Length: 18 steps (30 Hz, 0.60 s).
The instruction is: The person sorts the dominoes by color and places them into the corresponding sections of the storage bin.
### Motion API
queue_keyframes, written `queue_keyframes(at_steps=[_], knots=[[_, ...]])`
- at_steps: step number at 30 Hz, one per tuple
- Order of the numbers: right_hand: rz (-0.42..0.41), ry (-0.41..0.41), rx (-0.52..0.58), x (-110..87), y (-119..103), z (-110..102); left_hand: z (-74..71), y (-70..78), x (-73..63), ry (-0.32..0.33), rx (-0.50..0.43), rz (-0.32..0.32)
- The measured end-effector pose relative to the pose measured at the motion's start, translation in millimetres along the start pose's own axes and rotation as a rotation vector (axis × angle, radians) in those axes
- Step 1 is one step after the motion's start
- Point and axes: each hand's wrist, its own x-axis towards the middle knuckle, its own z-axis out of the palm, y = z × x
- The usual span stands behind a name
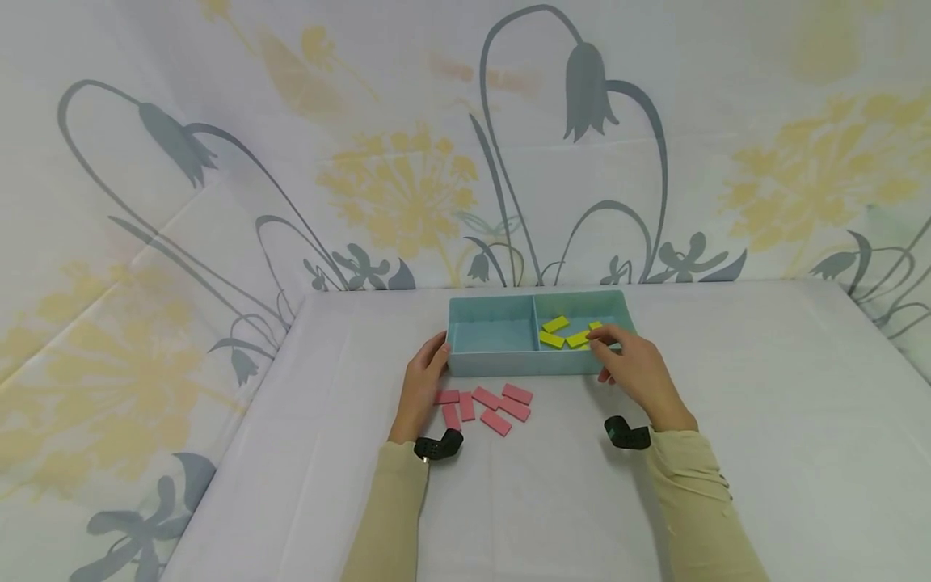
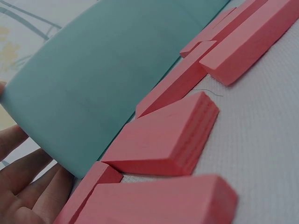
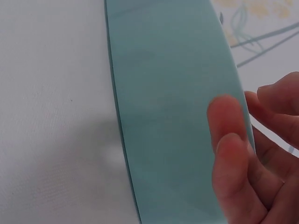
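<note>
A light teal two-compartment box [image 1: 494, 364] stands on the white-covered table. My left hand [image 1: 423, 380] rests against its left end, fingers along the outer wall and thumb near the front corner. Several yellow blocks [image 1: 556, 324] lie in the right compartment. My right hand [image 1: 634, 365] reaches over the front rim there, with thumb and index fingertips beside the yellow blocks. In the right wrist view, thumb and index finger stand apart, and other fingers [image 3: 229, 158] hang in front of the wall; nothing shows between them. Several pink blocks [image 1: 496, 422] lie in front of the box.
The left compartment [image 1: 494, 325] shows only its bare floor, and a divider [image 1: 536, 323] separates it from the right one. Behind the table hangs a flower-patterned cloth [image 1: 414, 186]. Some pink blocks [image 2: 154, 205] lie close by the left hand.
</note>
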Motion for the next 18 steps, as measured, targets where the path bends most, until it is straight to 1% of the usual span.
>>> queue_keyframes(at_steps=[3,12,14,18], knots=[[-0.011,0.014,0.012,-0.9,0.9,-0.3,-0.2,-0.3,-0.9,0.004,0.006,-0.008],[-0.028,0.033,0.07,-0.2,4.3,-2.6,-0.6,-0.3,-0.7,0.002,0.003,0.001],[-0.036,0.05,0.081,-0.6,4.8,-3.1,-0.8,-0.6,-0.6,0.001,0.004,0.0],[-0.059,0.116,0.08,-2.0,5.9,-5.0,-0.8,-0.6,-0.9,-0.003,0.003,0.001]])
